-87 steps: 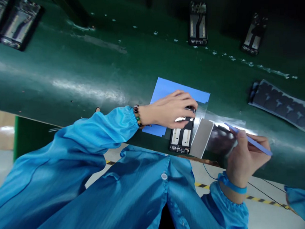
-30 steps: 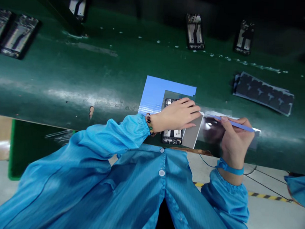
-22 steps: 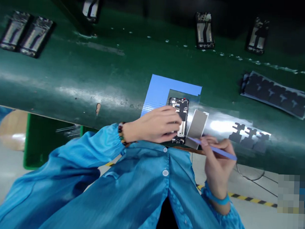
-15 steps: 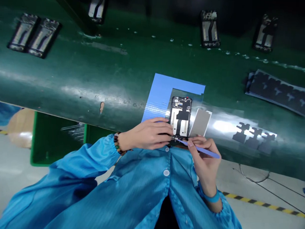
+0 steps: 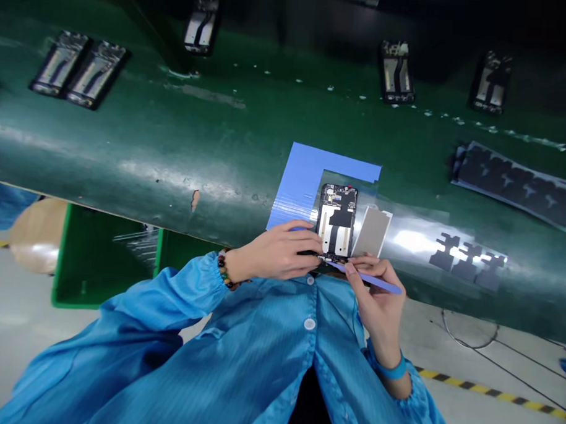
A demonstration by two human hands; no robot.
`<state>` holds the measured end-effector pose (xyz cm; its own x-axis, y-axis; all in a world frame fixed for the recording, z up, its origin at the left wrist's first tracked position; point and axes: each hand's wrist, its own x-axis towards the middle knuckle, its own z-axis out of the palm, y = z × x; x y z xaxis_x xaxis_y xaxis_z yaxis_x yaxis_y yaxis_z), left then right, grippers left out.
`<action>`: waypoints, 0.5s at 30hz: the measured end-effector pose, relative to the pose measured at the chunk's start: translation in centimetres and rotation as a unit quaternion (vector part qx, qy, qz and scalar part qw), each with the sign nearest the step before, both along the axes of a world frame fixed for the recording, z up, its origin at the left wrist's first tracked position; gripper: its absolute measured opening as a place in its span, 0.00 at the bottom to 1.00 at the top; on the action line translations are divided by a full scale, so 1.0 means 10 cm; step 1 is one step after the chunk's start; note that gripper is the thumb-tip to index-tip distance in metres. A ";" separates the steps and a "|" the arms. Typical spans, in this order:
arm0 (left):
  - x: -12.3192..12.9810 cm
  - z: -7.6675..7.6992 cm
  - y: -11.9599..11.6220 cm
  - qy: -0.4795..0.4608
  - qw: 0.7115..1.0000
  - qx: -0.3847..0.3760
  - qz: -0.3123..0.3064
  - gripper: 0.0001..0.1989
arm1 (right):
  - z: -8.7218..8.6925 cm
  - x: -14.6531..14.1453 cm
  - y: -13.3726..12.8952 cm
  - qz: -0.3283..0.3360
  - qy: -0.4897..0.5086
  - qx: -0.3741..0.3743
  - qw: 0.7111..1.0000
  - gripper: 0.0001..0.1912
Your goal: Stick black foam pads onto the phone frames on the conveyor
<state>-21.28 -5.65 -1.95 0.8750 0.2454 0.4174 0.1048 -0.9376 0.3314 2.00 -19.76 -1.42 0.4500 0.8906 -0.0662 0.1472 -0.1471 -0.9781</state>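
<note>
An opened phone [image 5: 343, 218], its circuit board and pale inner plate exposed, lies at the front edge of the bench. My left hand [image 5: 288, 252] steadies its lower left side, fingers together against the edge. In my right hand [image 5: 381, 297] is a pair of purple tweezers [image 5: 378, 281], pinched between thumb and fingers. Their tip reaches the phone's bottom end; whether it grips anything there is too small to tell. Just right of the phone, by my right fingertips, lies a grey rectangular sheet [image 5: 373, 232] with a white border. A blue L-shaped guide [image 5: 291, 181] borders the phone's left and top.
Dark cut-out stickers [image 5: 467, 262] on clear film lie to the right, with a stack of sticker sheets [image 5: 516, 183] behind. Several other opened phones, one being a phone [image 5: 397, 71], rest farther back. A green bin [image 5: 105, 255] stands below the bench edge at left.
The camera view has shifted slightly, so the bench appears a little lower. My hands keep nearly the same pose, with the tweezer tip still at the phone's bottom end.
</note>
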 end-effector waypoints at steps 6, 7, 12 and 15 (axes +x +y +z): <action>-0.03 0.00 -0.18 0.008 0.999 0.045 -0.003 0.07 | -0.02 0.41 0.31 -0.140 -0.023 0.107 0.984 0.21; -0.04 -0.02 -0.23 0.000 0.998 0.059 0.001 0.06 | -0.04 0.50 0.38 -0.167 -0.036 0.121 0.978 0.22; -0.16 0.00 -0.38 -0.101 0.989 0.104 0.011 0.08 | -0.17 0.72 0.58 -0.241 -0.040 0.151 0.958 0.23; -0.23 0.23 -0.18 -0.083 0.995 0.039 0.038 0.07 | -0.20 0.70 0.56 -0.247 -0.034 0.156 0.956 0.24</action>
<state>-23.54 -7.47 0.37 0.7728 0.2686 0.5750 0.1260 -0.9529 0.2758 9.00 -14.16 -3.45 0.8146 0.5397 0.2125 0.2004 0.0820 -0.9763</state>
